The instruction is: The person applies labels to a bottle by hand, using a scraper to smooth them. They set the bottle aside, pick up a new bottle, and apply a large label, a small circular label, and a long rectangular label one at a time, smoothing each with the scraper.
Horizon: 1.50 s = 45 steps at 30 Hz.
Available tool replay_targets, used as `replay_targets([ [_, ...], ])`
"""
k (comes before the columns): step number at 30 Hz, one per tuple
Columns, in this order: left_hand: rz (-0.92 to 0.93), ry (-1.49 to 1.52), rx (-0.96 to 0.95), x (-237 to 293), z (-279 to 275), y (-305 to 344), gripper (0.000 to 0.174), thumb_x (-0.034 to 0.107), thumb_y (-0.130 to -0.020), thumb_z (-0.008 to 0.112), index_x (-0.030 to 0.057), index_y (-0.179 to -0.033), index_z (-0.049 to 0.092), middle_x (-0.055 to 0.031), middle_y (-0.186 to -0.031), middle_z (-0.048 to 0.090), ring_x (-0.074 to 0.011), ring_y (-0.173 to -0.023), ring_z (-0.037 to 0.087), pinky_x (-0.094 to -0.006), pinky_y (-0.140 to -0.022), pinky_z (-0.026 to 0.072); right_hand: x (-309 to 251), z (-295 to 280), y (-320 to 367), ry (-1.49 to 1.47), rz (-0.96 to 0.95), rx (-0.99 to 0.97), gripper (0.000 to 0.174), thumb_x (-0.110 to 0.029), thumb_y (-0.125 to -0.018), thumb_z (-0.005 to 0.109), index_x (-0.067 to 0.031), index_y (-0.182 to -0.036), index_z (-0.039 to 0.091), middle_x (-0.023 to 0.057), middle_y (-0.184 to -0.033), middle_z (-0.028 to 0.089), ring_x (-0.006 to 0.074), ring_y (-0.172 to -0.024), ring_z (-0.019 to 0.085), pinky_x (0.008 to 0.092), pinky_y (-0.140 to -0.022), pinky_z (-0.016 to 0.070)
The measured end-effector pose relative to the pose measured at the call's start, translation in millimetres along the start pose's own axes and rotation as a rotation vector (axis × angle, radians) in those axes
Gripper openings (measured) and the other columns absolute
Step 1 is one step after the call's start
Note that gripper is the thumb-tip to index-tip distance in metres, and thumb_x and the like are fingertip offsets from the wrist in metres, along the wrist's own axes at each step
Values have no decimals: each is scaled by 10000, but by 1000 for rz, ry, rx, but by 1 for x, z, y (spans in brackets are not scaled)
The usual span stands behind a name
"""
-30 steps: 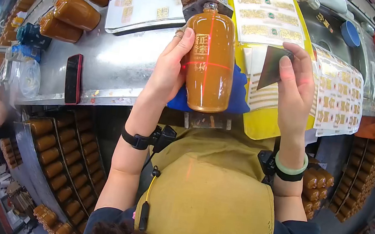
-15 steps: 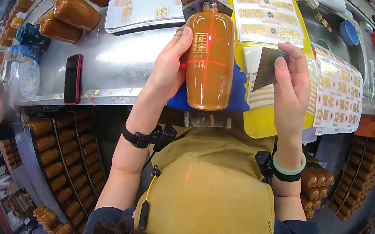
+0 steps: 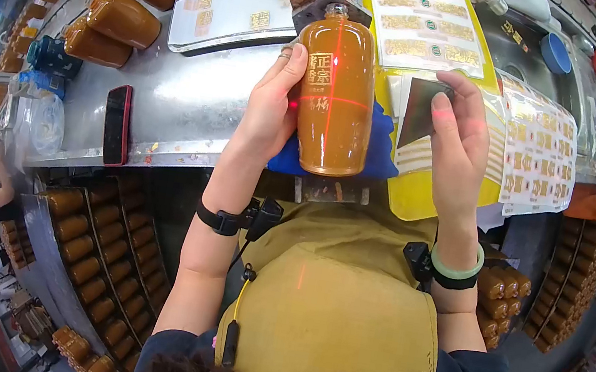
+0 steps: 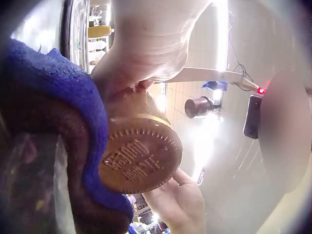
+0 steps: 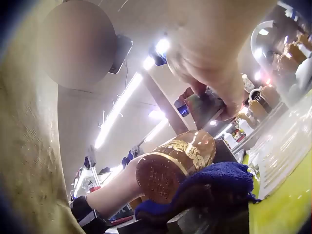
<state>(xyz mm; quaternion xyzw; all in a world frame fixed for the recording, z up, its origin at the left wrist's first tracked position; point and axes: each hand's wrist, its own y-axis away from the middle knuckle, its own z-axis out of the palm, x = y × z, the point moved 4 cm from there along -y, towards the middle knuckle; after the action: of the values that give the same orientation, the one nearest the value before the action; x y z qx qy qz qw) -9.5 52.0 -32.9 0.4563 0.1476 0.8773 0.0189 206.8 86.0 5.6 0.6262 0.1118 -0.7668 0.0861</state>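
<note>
A glossy brown bottle (image 3: 338,130) with gold lettering lies on a blue cloth (image 3: 382,149), its neck toward a metal bracket (image 3: 314,9). My left hand (image 3: 271,108) holds the bottle's left side, thumb along the upper surface and the other fingers mostly hidden. A red laser cross falls over the glaze. To the bottle's right, my right hand (image 3: 462,146) pinches a thin dark flat scraper (image 3: 417,115) between thumb and fingers, apart from the bottle. The left wrist view shows the embossed bottle base (image 4: 141,158); gold scrollwork (image 5: 192,153) shows on the bottle's side in the right wrist view.
Decal sheets (image 3: 425,23) lie on a yellow board (image 3: 413,200), with another sheet (image 3: 542,147) to the right. A metal tray (image 3: 182,31), a phone (image 3: 117,125) and several brown bottles (image 3: 123,18) are on the left. Beyond is a sink (image 3: 516,61) holding a blue bowl (image 3: 556,53).
My right hand has moved slightly left toward the bottle, and the scraper has turned to a steeper angle. My left hand stays on the bottle, which looks nearly unmoved.
</note>
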Motion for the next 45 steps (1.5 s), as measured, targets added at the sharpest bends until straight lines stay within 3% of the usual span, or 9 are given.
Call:
replay_targets([
  [10, 3, -18, -9, 6, 6, 6, 513, 396, -1134, 338, 16, -1462, 446, -135, -1367, 595, -216, -1245, 605, -403, -1069, 499, 12, 0, 0, -43, 56, 9, 278, -115, -1065, 547, 12, -1313, 538, 42, -1160, 587, 76, -1056, 519, 225, -925, 420],
  [16, 138, 22, 24, 24, 4, 27, 940, 704, -1045, 184, -86, -1552, 235, -234, -1575, 367, -317, -1453, 366, -425, -1198, 282, 24, -7, -4, 32, 79, -41, 327, -196, -1101, 491, 0, -1361, 513, 70, -1210, 626, 102, -1091, 601, 265, -936, 492],
  [21, 175, -6, -15, 23, 10, 34, 956, 707, -1041, 176, -90, -1567, 211, -233, -1633, 294, -308, -1511, 291, -417, -1237, 212, 29, -3, -5, 30, 120, -60, 319, -195, -1103, 488, -4, -1358, 515, 66, -1213, 632, 104, -1095, 603, 272, -947, 492],
  [24, 241, -93, -82, 20, 17, 36, 921, 687, -1051, 179, -73, -1568, 230, -228, -1645, 276, -303, -1520, 273, -434, -1251, 181, 28, 1, -5, -4, 147, -56, 322, -190, -1086, 530, 6, -1341, 525, 50, -1190, 608, 87, -1086, 557, 247, -942, 450],
  [27, 256, -212, -46, 16, 29, 39, 849, 642, -1072, 229, -51, -1560, 270, -213, -1570, 409, -288, -1433, 431, -433, -1206, 314, 29, 3, -7, -27, 146, -65, 324, -193, -1086, 534, 7, -1342, 526, 44, -1190, 606, 79, -1087, 552, 240, -938, 447],
  [30, 224, -226, 68, 1, 24, 35, 433, 251, -1053, 618, -19, -1345, 448, -128, -1240, 639, -174, -1116, 651, -316, -917, 560, 24, 11, -6, -58, 156, -69, 316, -176, -1083, 534, 5, -1342, 526, 41, -1181, 609, 76, -1066, 558, 240, -931, 455],
  [36, 306, -281, 71, -1, 24, 31, 468, 150, -1031, 633, -31, -1400, 410, -137, -1288, 607, -159, -1146, 623, -317, -955, 538, 16, 27, -12, 104, 178, -122, 459, -135, -957, 733, -9, -1343, 520, -39, -920, 539, 32, -855, 498, 202, -757, 425],
  [41, 288, -198, -37, -1, 15, 31, 578, 62, -1048, 502, -25, -1573, 276, -133, -1508, 454, -190, -1359, 481, -345, -1133, 408, 25, 40, -28, 37, 218, -106, 528, -125, -936, 759, -7, -1378, 494, -71, -816, 452, 25, -750, 437, 189, -670, 383],
  [45, 250, -111, 36, 3, 9, 25, 558, 88, -1051, 514, -29, -1555, 303, -118, -1440, 517, -168, -1274, 541, -322, -1073, 457, 24, 51, -39, -23, 255, -87, 572, -117, -923, 773, 7, -1398, 479, -67, -801, 470, 28, -718, 455, 187, -642, 386],
])
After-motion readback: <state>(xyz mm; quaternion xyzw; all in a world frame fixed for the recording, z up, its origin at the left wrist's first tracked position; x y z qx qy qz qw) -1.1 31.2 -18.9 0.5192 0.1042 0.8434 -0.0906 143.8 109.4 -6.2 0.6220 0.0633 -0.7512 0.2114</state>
